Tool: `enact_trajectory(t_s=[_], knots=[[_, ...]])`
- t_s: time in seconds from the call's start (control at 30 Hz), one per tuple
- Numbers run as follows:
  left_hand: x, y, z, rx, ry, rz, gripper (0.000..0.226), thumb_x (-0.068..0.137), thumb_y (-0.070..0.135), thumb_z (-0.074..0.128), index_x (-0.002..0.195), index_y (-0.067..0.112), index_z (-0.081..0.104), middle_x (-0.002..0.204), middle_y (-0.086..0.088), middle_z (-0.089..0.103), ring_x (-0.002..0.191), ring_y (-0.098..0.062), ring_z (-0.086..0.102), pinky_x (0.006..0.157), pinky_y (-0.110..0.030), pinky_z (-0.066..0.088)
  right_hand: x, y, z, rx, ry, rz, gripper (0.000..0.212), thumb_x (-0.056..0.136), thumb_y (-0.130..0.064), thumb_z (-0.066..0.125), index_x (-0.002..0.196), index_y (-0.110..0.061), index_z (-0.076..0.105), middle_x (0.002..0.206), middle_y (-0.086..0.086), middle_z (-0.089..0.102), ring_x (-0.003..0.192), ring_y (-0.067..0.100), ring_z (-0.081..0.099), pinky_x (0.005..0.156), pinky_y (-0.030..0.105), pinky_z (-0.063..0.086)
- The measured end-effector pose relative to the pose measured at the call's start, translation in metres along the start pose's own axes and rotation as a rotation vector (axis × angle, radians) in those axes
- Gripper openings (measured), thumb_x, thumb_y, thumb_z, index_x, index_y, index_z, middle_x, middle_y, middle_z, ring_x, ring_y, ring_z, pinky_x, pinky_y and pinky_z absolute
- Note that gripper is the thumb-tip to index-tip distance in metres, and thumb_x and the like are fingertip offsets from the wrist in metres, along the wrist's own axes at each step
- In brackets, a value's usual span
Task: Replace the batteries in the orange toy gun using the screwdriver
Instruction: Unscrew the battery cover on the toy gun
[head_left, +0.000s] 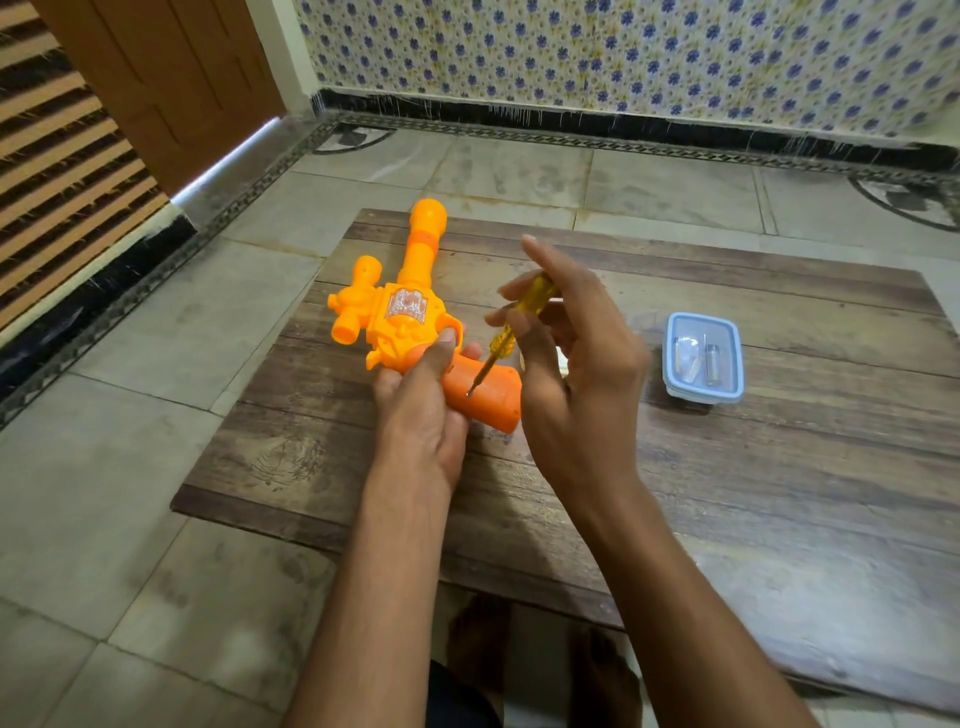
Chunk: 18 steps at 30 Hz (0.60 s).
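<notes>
The orange toy gun (400, 312) lies on the low wooden table (727, 467), its barrel pointing away from me. My left hand (423, 410) grips it where the body meets the darker orange handle (488, 395). My right hand (566, 358) pinches a yellow see-through screwdriver (511, 332) between thumb and fingers, the index finger stretched upward. The metal tip sits in a screw hole on the handle.
A small clear box with a blue-rimmed lid (704, 356), holding batteries, stands on the table to the right of my hands. The table rests on a tiled floor. A brown door (171, 88) and tiled wall are behind. My feet show under the table's near edge.
</notes>
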<state>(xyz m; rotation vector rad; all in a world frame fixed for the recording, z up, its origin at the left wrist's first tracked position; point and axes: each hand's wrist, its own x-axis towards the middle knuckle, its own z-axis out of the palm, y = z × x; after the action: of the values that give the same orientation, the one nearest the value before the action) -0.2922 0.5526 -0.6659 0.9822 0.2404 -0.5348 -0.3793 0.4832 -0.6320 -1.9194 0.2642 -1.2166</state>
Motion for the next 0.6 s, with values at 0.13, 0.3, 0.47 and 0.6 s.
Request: enact_trajectory(t_s=[0.13, 0.3, 0.47, 0.6], knots=[[-0.0025, 0.0002, 0.0003, 0.008, -0.036, -0.015, 0.046, 0.097, 0.005, 0.066, 0.141, 0.013, 0.055, 0.128, -0.017, 0.071, 0.117, -0.036, 0.07, 0.089, -0.064, 0.056, -0.0006, -0.0041, 0.0007, -0.005, -0.012, -0.001, 0.035, 0.1, -0.006, 0.062, 0.134, -0.003, 0.062, 0.107, 0.009, 0.066, 0.096, 0.021, 0.068, 0.08, 0.04, 0.058], [-0.0002, -0.0011, 0.0003, -0.004, -0.027, -0.002, 0.048, 0.095, 0.002, 0.066, 0.141, 0.012, 0.056, 0.126, -0.019, 0.071, 0.109, -0.035, 0.073, 0.091, -0.062, 0.057, 0.0022, -0.0002, 0.0027, -0.084, 0.051, -0.027, 0.048, 0.092, 0.004, 0.068, 0.139, -0.002, 0.06, 0.097, 0.011, 0.058, 0.086, 0.019, 0.061, 0.075, 0.034, 0.055], [0.0025, -0.0025, -0.0026, 0.036, -0.028, -0.021, 0.044, 0.096, 0.008, 0.068, 0.139, 0.013, 0.057, 0.122, -0.015, 0.074, 0.108, -0.032, 0.074, 0.094, -0.065, 0.055, -0.0013, -0.001, 0.0, 0.054, 0.0, 0.081, 0.037, 0.096, 0.007, 0.054, 0.132, -0.004, 0.056, 0.106, 0.006, 0.068, 0.096, 0.024, 0.072, 0.08, 0.048, 0.057], [0.0022, -0.002, -0.0029, 0.039, -0.034, -0.012, 0.045, 0.096, 0.008, 0.069, 0.139, 0.016, 0.057, 0.122, -0.014, 0.074, 0.109, -0.033, 0.074, 0.094, -0.068, 0.053, 0.0009, -0.0046, 0.0001, -0.003, -0.002, 0.06, 0.027, 0.101, -0.009, 0.059, 0.127, -0.005, 0.063, 0.111, 0.008, 0.061, 0.098, 0.022, 0.066, 0.079, 0.042, 0.056]])
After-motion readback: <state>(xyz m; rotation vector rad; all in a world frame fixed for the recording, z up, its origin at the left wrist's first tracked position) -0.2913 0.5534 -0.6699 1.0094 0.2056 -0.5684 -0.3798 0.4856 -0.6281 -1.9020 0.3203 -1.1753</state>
